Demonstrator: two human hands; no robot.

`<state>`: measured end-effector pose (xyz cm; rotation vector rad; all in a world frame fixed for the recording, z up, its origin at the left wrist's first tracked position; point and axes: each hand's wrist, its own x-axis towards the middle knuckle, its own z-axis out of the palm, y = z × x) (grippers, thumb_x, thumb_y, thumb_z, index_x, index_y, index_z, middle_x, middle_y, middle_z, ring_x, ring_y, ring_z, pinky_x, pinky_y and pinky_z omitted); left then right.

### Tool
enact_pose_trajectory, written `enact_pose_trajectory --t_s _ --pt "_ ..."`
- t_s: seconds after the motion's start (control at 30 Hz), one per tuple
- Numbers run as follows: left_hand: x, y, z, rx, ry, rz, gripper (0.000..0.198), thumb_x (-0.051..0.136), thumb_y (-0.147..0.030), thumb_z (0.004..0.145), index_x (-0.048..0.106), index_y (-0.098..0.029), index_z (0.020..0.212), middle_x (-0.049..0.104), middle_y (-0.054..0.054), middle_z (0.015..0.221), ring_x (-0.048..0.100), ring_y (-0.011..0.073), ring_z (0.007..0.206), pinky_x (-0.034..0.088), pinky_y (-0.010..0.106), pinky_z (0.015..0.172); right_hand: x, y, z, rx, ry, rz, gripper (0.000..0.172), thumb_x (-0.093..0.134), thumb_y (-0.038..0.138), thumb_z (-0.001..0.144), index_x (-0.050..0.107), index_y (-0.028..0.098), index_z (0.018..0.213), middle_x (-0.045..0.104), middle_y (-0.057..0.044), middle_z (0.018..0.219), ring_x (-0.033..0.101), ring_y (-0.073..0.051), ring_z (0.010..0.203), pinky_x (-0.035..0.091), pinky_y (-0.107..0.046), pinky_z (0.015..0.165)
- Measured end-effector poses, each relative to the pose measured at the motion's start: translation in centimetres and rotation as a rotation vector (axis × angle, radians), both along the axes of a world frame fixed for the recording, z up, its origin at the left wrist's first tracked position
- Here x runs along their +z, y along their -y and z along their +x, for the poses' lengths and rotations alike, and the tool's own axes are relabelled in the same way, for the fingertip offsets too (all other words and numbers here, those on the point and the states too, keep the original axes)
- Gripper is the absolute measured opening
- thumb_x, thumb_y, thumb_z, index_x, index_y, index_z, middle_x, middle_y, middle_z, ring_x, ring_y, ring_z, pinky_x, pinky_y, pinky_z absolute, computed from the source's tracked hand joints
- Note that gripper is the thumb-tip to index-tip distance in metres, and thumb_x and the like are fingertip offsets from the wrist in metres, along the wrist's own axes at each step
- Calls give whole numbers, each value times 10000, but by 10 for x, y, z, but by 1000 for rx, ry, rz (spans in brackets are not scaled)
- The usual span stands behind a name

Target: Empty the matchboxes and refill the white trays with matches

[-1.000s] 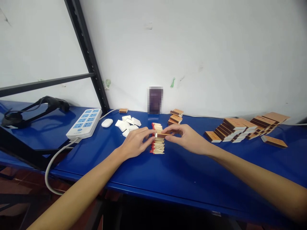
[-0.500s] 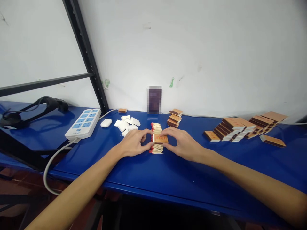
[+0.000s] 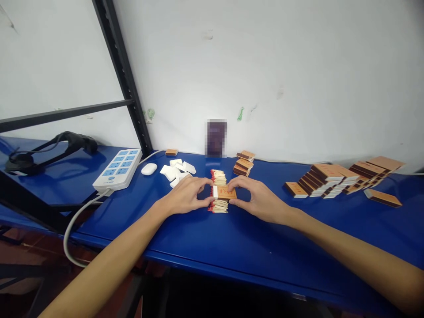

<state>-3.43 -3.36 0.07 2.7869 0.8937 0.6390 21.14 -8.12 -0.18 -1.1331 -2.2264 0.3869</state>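
From here it looks like a bare workroom or a storeroom corner, though I couldn't swear which. The bench (image 3: 198, 234) is glossy blue, seemingly sheet metal, with a black rack post (image 3: 124, 75), punched with holes, at its back. The white wall (image 3: 298, 66) is scuffed and marked, a multi-socket power strip (image 3: 117, 169) lies near the post, and reddish flooring (image 3: 49, 246) shows below.

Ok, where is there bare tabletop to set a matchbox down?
The blue tabletop is bare between the forearms, in front of the matches, and between right forearm and stacked matchboxes. It's crowded where left hand and right hand flank the matchbox above the matches, and around the white pieces.
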Motion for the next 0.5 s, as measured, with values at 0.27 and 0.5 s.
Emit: enact_pose_trajectory --t_s 0.27,0.5 --pt "-1 -1 -1 -7 -30 -23 342 572 -424 887 606 -186 1131 533 -42 674 494 139 613 363 296 681 1 5 18 -29 28 -21 181 639 322 835 620 250 1001 677 -66 1056 623 -249 957 507 -448 853" --pt "1 1 -1 7 -28 -38 340 576 -422 884 612 -186 1126 540 -38 678 498 138 614 371 297 680 -2 4 50 -107 71 18 210 620 348 832 625 249 1017 666 -71 1063 631 -258 965 524 -442 860"
